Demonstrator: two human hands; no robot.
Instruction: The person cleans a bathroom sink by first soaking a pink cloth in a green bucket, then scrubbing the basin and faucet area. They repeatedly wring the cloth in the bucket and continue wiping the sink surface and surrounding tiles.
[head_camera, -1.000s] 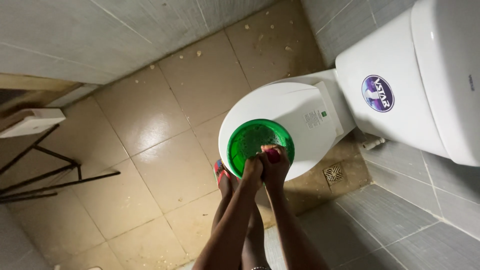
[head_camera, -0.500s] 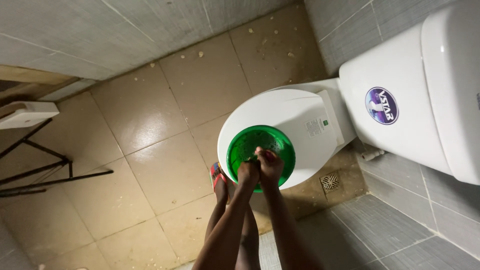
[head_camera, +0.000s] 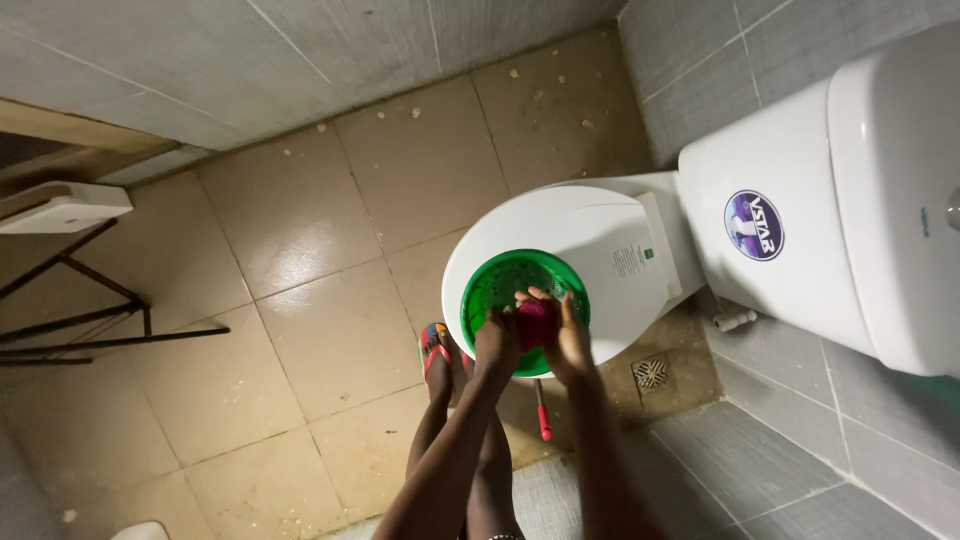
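Both hands meet over a green basin, and between them sits a dark pink cloth. The right hand wraps it from the side, fingers spread forward over the wad, closed on it; the left hand presses against its other side, but whether that grip is closed on the cloth or only pushing on it, I cannot tell. Held over the bowl this way, anything that drips off would likely fall inside rather than on the floor.

The basin rests on the closed white toilet lid, toward its front edge, with its near rim overhanging a little. Bare lid lies behind and to the right of it. The white cistern stands farther right against grey wall tiles.

Below the hands, a red-handled tool lies on the beige tiled floor, beside a foot in a colourful sandal. A floor drain sits just right of the bowl. Open floor spreads left toward a black metal stand.
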